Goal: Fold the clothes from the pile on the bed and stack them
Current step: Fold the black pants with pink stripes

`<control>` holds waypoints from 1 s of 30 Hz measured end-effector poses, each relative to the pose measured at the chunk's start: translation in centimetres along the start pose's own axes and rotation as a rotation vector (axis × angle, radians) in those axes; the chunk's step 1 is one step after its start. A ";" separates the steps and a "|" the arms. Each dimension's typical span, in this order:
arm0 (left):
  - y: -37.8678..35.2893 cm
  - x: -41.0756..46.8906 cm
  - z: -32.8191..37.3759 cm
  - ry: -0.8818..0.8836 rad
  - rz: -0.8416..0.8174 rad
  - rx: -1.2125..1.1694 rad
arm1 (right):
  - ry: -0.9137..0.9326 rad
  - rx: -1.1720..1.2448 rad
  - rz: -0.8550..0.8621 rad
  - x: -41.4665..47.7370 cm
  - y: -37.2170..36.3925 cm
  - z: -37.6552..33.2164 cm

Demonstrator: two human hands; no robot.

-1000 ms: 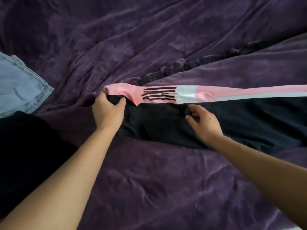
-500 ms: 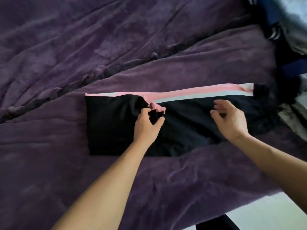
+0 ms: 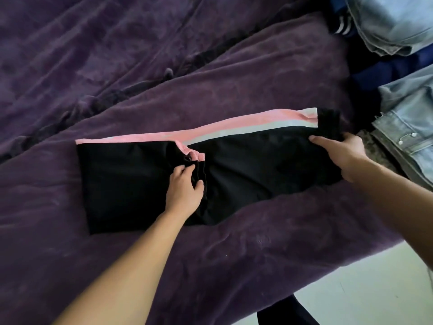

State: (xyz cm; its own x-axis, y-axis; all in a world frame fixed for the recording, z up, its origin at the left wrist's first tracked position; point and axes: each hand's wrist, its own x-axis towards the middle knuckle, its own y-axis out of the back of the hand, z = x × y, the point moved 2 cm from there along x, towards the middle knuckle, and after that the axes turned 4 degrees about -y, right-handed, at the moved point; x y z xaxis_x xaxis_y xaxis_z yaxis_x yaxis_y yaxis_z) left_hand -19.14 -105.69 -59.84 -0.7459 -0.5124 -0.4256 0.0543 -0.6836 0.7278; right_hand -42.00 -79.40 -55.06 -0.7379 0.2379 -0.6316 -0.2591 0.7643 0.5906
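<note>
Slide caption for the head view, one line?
Half-folded black track pants on purple blanket: left hand holds the folded-over end, right hand grips the cuff.

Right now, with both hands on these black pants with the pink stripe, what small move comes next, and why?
Probably carry the cuff end leftward with the right hand, over toward the middle where the left hand holds the black pants. The left part already appears doubled over; the right stretch lies unfolded.

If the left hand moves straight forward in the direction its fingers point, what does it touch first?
Most likely the folded pink end of the black trousers, just beyond the left hand; further on lies the pink stripe.
</note>
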 end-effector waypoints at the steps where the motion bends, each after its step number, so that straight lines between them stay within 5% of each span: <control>1: 0.6 0.1 -0.1 -0.003 0.012 -0.028 | -0.037 0.069 -0.067 -1.1 0.0 -0.7; 9: 11.3 -2.0 -6.7 0.076 0.248 -0.129 | 0.202 0.318 -0.432 -17.5 -6.8 -9.2; 18: 21.5 -7.3 -21.9 0.295 0.369 -0.068 | 0.597 -0.351 -0.392 -30.1 -28.3 -9.4; 23: 22.2 -5.9 -24.0 0.306 0.414 -0.117 | 0.476 -0.507 -0.640 -30.5 -34.4 -5.1; 30: 21.2 2.1 -19.7 0.216 0.242 -0.249 | 0.659 -0.547 -0.013 -21.2 -27.3 -7.8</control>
State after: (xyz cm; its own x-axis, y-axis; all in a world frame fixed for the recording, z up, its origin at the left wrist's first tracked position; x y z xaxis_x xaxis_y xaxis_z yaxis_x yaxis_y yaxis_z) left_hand -6.50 -131.50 -55.86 -0.5370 -0.7530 -0.3803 0.3903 -0.6214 0.6793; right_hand -24.13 -109.98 -53.95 -0.9005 -0.2955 -0.3189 -0.4090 0.3272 0.8519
